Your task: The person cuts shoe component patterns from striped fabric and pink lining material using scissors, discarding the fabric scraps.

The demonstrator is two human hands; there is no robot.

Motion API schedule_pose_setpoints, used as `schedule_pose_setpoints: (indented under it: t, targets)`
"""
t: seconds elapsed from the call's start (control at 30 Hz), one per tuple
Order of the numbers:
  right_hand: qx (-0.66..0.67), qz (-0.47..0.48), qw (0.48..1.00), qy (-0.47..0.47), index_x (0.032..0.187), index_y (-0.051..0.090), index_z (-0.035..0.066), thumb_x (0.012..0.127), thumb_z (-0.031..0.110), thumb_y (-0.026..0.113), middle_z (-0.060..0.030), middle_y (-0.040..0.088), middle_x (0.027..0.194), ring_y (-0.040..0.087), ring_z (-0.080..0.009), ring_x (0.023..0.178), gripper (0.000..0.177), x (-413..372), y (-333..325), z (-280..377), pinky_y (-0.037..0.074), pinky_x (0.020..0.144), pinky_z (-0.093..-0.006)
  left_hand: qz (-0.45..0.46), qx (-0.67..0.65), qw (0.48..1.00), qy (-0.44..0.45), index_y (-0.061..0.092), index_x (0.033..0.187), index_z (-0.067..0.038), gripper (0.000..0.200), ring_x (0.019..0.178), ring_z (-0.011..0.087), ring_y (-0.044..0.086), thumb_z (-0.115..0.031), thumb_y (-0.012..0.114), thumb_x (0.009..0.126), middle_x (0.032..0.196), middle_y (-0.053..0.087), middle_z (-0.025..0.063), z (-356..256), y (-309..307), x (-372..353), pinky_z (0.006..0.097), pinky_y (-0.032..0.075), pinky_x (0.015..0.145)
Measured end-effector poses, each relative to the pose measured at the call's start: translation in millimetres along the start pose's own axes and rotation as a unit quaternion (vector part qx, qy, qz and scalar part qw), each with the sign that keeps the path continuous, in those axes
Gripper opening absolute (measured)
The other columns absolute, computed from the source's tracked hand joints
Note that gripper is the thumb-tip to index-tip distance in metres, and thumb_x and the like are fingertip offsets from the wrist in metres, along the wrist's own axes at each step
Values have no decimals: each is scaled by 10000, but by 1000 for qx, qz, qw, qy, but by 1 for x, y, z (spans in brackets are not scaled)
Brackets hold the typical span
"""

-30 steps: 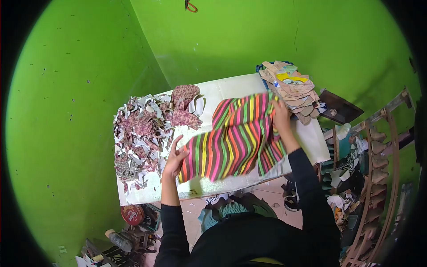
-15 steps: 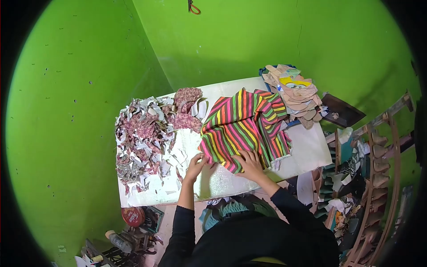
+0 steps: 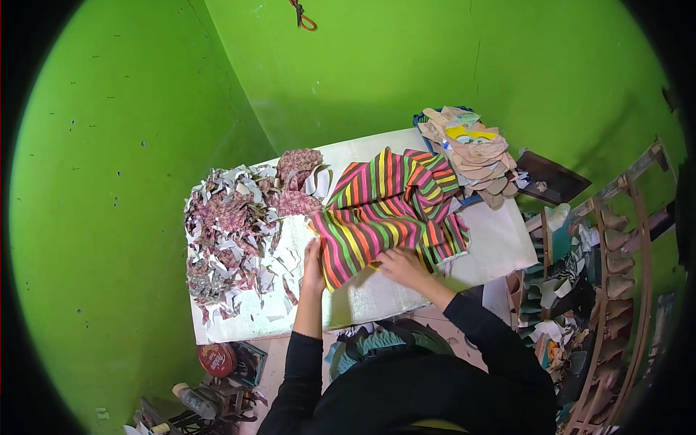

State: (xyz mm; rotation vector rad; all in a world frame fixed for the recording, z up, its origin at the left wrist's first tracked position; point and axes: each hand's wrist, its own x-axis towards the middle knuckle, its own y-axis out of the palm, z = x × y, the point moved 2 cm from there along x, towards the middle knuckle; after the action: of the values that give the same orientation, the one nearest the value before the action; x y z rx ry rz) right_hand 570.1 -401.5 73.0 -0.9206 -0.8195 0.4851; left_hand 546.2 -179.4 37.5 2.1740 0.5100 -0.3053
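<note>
A striped cloth (image 3: 384, 210) in orange, pink, green, yellow and dark bands lies rumpled across the white tabletop (image 3: 377, 301). At its near left corner, my left hand (image 3: 313, 267) is closed on the edge, thumb side toward the cloth. My right hand (image 3: 401, 266) grips the near edge further right, its fingers bent and partly hidden by the fabric. Between the two hands the cloth's lower left part is pulled out fairly flat, while its far right part stays bunched in folds.
A heap of reddish patterned and white scraps (image 3: 232, 217) covers the table's left side. Cut tan pieces (image 3: 478, 159) are stacked in a blue crate at the back right. A wooden rack (image 3: 609, 290) holding shoe-shaped forms stands right; a red round tin (image 3: 217, 359) sits below left.
The cloth's near left corner has swung left and been spread out. My left hand has gone from beside the corner to holding it; my right hand has shifted slightly left.
</note>
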Motion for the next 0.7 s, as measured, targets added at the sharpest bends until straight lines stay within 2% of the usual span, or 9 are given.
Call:
schedule_pose_setpoints:
  t: [0.03, 0.1, 0.13, 0.27, 0.4, 0.47, 0.57, 0.67, 0.7]
  targets:
    - [-1, 0, 1000, -1, 768, 492, 74, 699, 200, 553, -85, 514, 708, 536, -237, 713, 156, -10, 15, -4, 431, 604, -402, 23, 27, 999, -23, 431, 1056, -14, 331, 899, 191, 526, -223, 509, 811, 1033, 502, 126, 0, 5, -14, 293, 463, 750]
    - [-38, 218, 956, 192, 968, 503, 68, 725, 236, 530, -150, 535, 942, 507, -293, 896, 296, -26, 49, -21, 409, 757, -396, 0, 82, 994, -67, 421, 1058, -3, 332, 882, 194, 540, -203, 510, 809, 1028, 506, 121, 11, -3, -28, 296, 468, 761]
    - [-27, 181, 955, 235, 1086, 461, 75, 744, 255, 512, -177, 466, 1103, 452, -323, 1002, 390, -29, 53, -23, 372, 824, -426, 8, 107, 990, -97, 373, 1088, 14, 401, 907, 201, 529, -199, 540, 791, 1052, 487, 120, 15, -7, -35, 296, 463, 779]
    - [-82, 9, 989, 124, 1134, 426, 76, 748, 279, 520, -180, 425, 1155, 416, -321, 1053, 447, -36, 63, -33, 342, 858, -432, 49, 106, 983, -140, 306, 1162, -2, 407, 948, 182, 515, -148, 479, 823, 1109, 458, 114, 22, -13, -49, 299, 471, 781]
    - [-78, 70, 979, 174, 1134, 426, 72, 737, 279, 544, -171, 472, 1105, 469, -324, 987, 463, -40, 48, -24, 380, 815, -415, 44, 94, 991, -90, 268, 1221, -92, 390, 934, 191, 529, -177, 396, 862, 1108, 467, 102, -4, 8, -54, 312, 490, 743]
    - [10, 280, 915, 292, 1113, 440, 74, 701, 249, 596, -148, 529, 1017, 524, -335, 880, 474, -43, 47, -26, 420, 761, -393, 54, 36, 997, -45, 262, 1231, -112, 407, 931, 209, 532, -201, 406, 860, 1113, 464, 107, -15, 10, -50, 329, 476, 772]
    - [47, 357, 891, 275, 1071, 488, 80, 693, 243, 616, -95, 590, 904, 579, -277, 805, 431, -51, 27, -17, 436, 766, -348, 76, -67, 988, -118, 226, 1259, -102, 459, 991, 208, 491, -177, 419, 850, 1173, 409, 102, -19, -5, -46, 320, 442, 824]
    - [357, 200, 837, 365, 1038, 459, 49, 687, 256, 658, -104, 529, 996, 534, -237, 881, 453, -53, 24, -24, 420, 779, -347, 93, -121, 980, -125, 180, 1277, -116, 553, 1038, 233, 456, -76, 464, 805, 1227, 346, 107, -16, -8, -61, 343, 433, 840]
    - [356, 198, 837, 365, 1038, 459, 49, 687, 256, 658, -104, 529, 996, 534, -237, 881, 453, -53, 23, -25, 420, 779, -347, 94, -120, 980, -126, 180, 1277, -116, 553, 1038, 233, 456, -76, 464, 805, 1227, 346, 107, -15, -4, -70, 343, 433, 840]
